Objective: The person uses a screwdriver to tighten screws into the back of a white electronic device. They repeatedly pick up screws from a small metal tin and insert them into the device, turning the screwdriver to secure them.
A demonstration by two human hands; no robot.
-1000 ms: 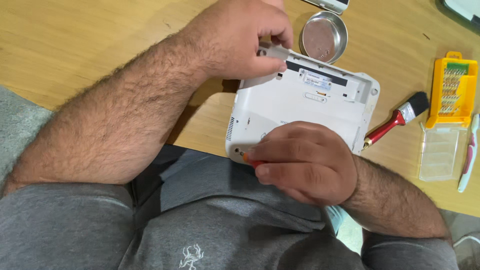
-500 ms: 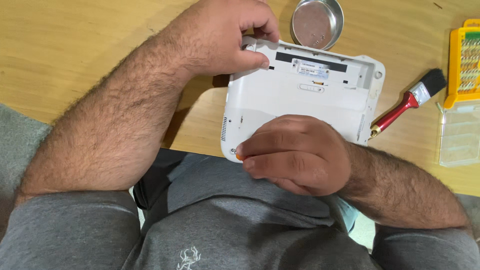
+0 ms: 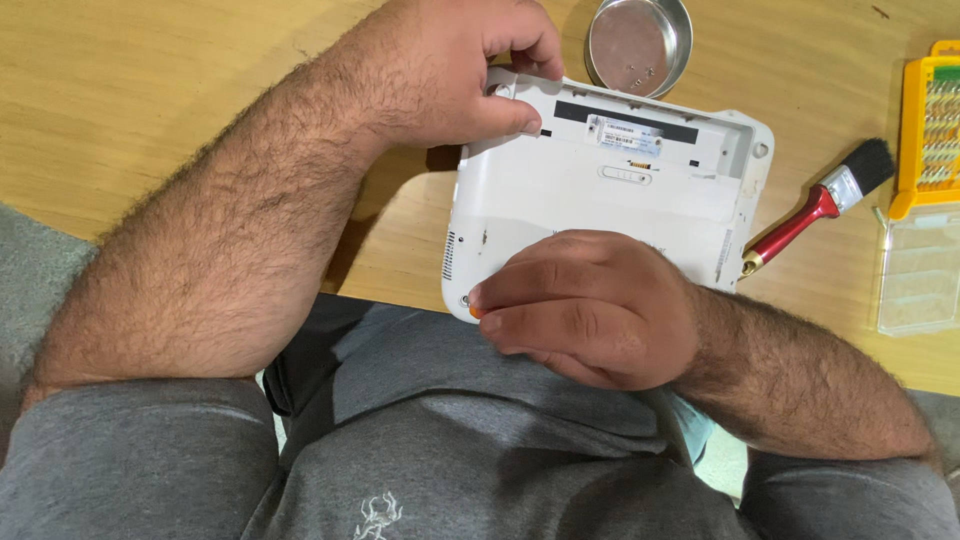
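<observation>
From the head camera, a round metal dish sits on the wooden table at the far edge, with a few tiny screws lying loose in it; to the right, a yellow bit case holds rows of bits, and a clear plastic lid lies just below it. A white device lies underside up at the near table edge, with a dark slot, a small label and a latch along its far side. The left hand is curled around the device's far left corner, gripping it. The right hand is closed over the near left corner, pinching a small orange-tipped tool mostly hidden by the fingers. A red-handled brush lies just right of the device.
</observation>
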